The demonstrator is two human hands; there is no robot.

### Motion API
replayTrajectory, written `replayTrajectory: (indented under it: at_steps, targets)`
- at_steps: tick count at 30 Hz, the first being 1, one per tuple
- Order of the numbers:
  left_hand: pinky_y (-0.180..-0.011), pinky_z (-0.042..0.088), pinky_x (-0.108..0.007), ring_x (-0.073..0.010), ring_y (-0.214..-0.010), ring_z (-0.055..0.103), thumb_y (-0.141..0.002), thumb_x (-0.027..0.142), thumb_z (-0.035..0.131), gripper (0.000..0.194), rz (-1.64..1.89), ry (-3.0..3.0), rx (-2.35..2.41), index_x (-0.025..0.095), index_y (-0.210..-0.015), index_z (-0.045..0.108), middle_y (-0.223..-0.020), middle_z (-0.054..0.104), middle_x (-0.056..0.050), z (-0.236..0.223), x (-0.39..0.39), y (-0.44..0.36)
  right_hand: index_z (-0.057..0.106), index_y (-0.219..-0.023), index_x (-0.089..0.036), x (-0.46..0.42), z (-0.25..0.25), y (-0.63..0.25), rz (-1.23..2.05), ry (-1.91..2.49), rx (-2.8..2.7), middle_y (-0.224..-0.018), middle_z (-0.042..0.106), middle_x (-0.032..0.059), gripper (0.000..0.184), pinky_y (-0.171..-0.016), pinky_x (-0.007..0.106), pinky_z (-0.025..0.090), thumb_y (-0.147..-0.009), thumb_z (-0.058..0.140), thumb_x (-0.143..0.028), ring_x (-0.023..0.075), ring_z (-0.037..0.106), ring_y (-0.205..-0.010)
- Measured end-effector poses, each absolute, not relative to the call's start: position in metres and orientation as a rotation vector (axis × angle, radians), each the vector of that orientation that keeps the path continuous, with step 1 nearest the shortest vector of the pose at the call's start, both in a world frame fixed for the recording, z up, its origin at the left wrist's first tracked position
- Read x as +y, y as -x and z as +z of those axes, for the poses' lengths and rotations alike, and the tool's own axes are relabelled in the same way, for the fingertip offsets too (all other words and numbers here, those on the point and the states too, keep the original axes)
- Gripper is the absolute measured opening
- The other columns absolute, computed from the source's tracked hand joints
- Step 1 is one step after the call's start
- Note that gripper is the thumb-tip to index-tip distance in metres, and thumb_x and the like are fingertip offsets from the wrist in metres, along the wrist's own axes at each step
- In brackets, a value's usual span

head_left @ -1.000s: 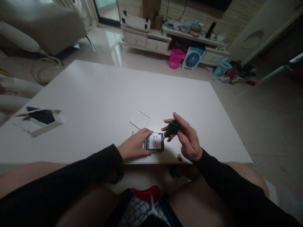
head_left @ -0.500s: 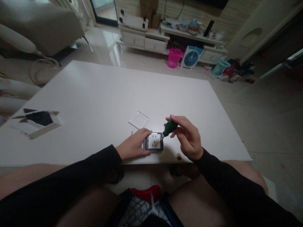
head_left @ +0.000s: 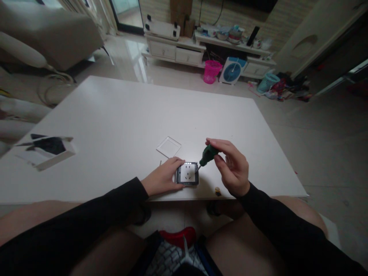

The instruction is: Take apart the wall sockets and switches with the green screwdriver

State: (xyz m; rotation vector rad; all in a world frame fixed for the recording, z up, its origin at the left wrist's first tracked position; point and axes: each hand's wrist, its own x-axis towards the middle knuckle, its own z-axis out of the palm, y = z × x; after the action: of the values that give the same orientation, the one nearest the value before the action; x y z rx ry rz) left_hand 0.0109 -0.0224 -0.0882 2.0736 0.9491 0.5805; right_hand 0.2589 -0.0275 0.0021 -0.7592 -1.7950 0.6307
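Observation:
A wall socket (head_left: 188, 174) with a white face and dark border lies near the table's front edge. My left hand (head_left: 165, 176) grips it from the left, thumb and fingers at its near and far sides. In my right hand (head_left: 232, 165) is a screwdriver (head_left: 207, 155) with a green handle, held tilted. Its metal tip meets the right part of the socket's border; the exact contact point is too small to tell. Just beyond my left hand rests a clear square frame (head_left: 169, 147). A small yellow and dark figure (head_left: 217, 191) sits near my right wrist.
The white table (head_left: 129, 115) spans the view before me. An open white box (head_left: 54, 151) with dark items stands at its left. Past the far edge are a pink basket (head_left: 212, 71), a blue and white fan (head_left: 232, 70) and a low cabinet (head_left: 175, 53).
The fingers of my right hand have shifted and curled around the screwdriver handle, closing in, then loosening again. The tip stays at the socket's right side. My left hand keeps its hold.

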Motion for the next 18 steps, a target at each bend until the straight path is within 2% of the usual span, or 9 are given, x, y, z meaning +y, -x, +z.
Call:
replayTrajectory:
  at_steps: [5,7,13,18]
  targets:
    - [-0.106,0.051,-0.053,-0.0338,-0.121,0.060,-0.074,0.034,0.087,0.069,0.598,-2.066,0.952,0.024,-0.136,0.058,-0.131,0.060,-0.012,-0.0892,-0.0226,-0.0116,0.071,-0.133,-0.040,-0.0275,0.0044,-0.2579,0.530,0.787,-1.804,-0.108,0.067,0.0043,0.048,-0.079,0.042,0.061,-0.092,0.073,-0.015,0.0222,0.068,-0.097]
    - [-0.106,0.051,-0.053,-0.0341,-0.122,0.060,-0.073,0.034,0.087,0.070,0.598,-2.058,0.959,0.024,-0.136,0.058,-0.131,0.060,-0.012,-0.0891,-0.0225,-0.0119,0.072,-0.132,-0.041,-0.0276,0.0055,-0.2586,0.503,0.801,-1.804,-0.104,0.064,0.0034,0.050,-0.077,0.040,0.060,-0.090,0.077,-0.016,0.0209,0.066,-0.094]
    - [-0.109,0.050,-0.053,-0.0329,-0.123,0.059,-0.076,0.034,0.086,0.070,0.569,-2.072,0.951,0.025,-0.138,0.055,-0.133,0.059,-0.011,-0.0905,-0.0219,-0.0112,0.065,-0.142,-0.036,-0.0267,0.0042,-0.2614,0.626,0.761,-1.816,-0.134,0.066,0.0081,0.046,-0.095,0.051,0.060,-0.103,0.053,-0.014,0.0259,0.066,-0.120]
    - [-0.109,0.050,-0.051,-0.0325,-0.125,0.059,-0.076,0.035,0.086,0.072,0.572,-2.091,0.960,0.024,-0.139,0.054,-0.134,0.058,-0.011,-0.0925,-0.0223,-0.0106,0.070,-0.135,-0.036,-0.0256,0.0050,-0.2603,0.587,0.744,-1.796,-0.122,0.070,0.0060,0.046,-0.087,0.045,0.060,-0.098,0.062,-0.011,0.0231,0.068,-0.109]
